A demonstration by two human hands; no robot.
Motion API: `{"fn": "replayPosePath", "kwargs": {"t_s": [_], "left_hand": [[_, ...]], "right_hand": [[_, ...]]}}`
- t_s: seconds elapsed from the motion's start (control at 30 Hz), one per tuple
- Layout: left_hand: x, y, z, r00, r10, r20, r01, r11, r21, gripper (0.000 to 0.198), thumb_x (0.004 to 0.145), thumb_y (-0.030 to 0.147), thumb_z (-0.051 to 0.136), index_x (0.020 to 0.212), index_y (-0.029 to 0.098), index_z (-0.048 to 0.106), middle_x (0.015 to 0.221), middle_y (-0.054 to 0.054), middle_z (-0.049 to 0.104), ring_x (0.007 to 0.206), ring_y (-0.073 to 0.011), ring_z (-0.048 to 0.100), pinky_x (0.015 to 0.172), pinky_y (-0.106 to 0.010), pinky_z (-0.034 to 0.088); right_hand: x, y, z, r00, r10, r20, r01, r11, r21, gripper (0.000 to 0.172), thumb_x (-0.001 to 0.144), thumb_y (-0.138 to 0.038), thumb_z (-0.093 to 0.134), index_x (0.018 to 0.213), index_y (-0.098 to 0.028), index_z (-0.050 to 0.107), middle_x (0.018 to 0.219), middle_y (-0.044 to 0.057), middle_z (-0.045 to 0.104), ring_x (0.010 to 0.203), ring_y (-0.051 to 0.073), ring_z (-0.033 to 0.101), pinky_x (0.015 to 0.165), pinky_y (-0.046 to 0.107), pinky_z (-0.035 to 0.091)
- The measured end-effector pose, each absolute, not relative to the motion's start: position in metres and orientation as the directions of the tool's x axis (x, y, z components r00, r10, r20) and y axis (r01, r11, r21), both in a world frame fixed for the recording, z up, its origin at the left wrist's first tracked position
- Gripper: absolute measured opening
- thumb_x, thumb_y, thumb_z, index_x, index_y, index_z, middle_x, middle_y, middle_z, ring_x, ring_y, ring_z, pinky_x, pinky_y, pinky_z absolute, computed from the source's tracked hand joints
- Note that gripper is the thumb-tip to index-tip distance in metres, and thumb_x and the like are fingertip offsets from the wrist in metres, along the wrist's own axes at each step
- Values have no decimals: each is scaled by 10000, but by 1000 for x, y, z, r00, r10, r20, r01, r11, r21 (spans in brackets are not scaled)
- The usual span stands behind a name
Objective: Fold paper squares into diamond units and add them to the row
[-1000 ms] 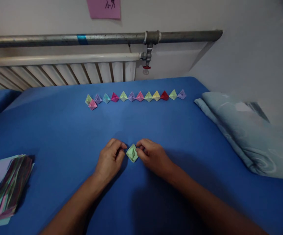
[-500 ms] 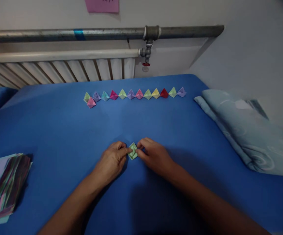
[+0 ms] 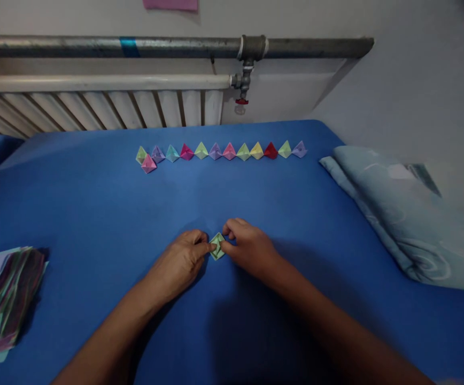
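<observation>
Left hand: the left hand [image 3: 184, 262] reaches in with one digit laid on the paper's left side; the others curl just beside it, nearly closed. Whether any grip it from beneath, I cannot tell.
Right hand: the right hand [image 3: 252, 248] has its thumb at the paper's right edge, the forefinger bent near the upper right side with a small gap to the thumb. A firm pinch cannot be made out.
Green paper: the light green folded paper diamond [image 3: 217, 254] lies between the two hands, seemingly on the blue surface [image 3: 136, 203], with a raised fold along its middle.
Handling: light, even pressure from both sides should suit such small paper; too hard a push would likely crush the middle fold. Steadying one side while the other works seems best.
Open room: plain blue stretches ahead of the hands to the row of folded paper pieces [image 3: 215, 152]; a pink piece [image 3: 148, 164] juts nearer at its left end.
Edges: left, a stack of paper sheets [image 3: 11, 305]; right, a folded blanket [image 3: 392, 214]; the far edge meets the radiator [image 3: 152, 109].
</observation>
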State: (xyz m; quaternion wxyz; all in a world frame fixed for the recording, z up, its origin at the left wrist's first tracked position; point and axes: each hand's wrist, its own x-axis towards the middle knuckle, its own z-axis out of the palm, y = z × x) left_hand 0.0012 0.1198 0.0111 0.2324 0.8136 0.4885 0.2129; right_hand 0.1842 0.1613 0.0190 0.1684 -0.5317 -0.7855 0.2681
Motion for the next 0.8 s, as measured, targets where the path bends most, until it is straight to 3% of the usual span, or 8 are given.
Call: {"fn": "replayPosePath", "kwargs": {"t_s": [0.27, 0.4, 0.5, 0.6, 0.8], "left_hand": [[0, 124, 14, 469, 878, 95, 699, -435, 567, 362, 866, 83, 399, 1020, 242, 686, 899, -42, 607, 806, -147, 553, 717, -278, 462], [-2, 125, 12, 466, 877, 121, 647, -431, 629, 361, 853, 76, 400, 1018, 231, 682, 912, -44, 614, 824, -145, 565, 742, -281, 463], [-3, 124, 13, 395, 906, 153, 615, -385, 688, 323, 830, 87, 418, 994, 220, 662, 912, -33, 619, 806, -134, 575, 750, -279, 468], [1, 124, 14, 239, 958, 158, 632, -277, 723, 186, 814, 152, 483, 917, 192, 633, 814, -10, 604, 678, -118, 554, 663, -260, 466], [14, 128, 8, 211, 957, 199, 678, -290, 675, 130, 839, 275, 554, 907, 194, 629, 779, -16, 625, 688, -138, 567, 648, -261, 448]], "right_hand": [[182, 162, 18, -396, 918, -23, 750, 309, -585, 58, 759, -162, 581, 794, -201, 555, 783, -2, 544, 704, 138, 501, 657, 264, 355], [185, 159, 18, -399, 917, 5, 715, 315, -624, 94, 743, -135, 590, 808, -196, 561, 802, 1, 561, 726, 136, 515, 680, 264, 372], [190, 160, 19, -403, 915, -15, 650, 274, -709, 149, 706, -89, 577, 806, -199, 573, 806, -10, 576, 699, 118, 515, 659, 246, 380], [193, 161, 21, -391, 918, -69, 596, 196, -779, 155, 702, -63, 532, 754, -203, 575, 734, -34, 567, 622, 99, 485, 609, 228, 377], [191, 160, 20, -393, 919, 4, 627, 271, -730, 76, 735, -132, 598, 776, -195, 608, 743, -15, 590, 675, 119, 531, 648, 245, 399]]}}
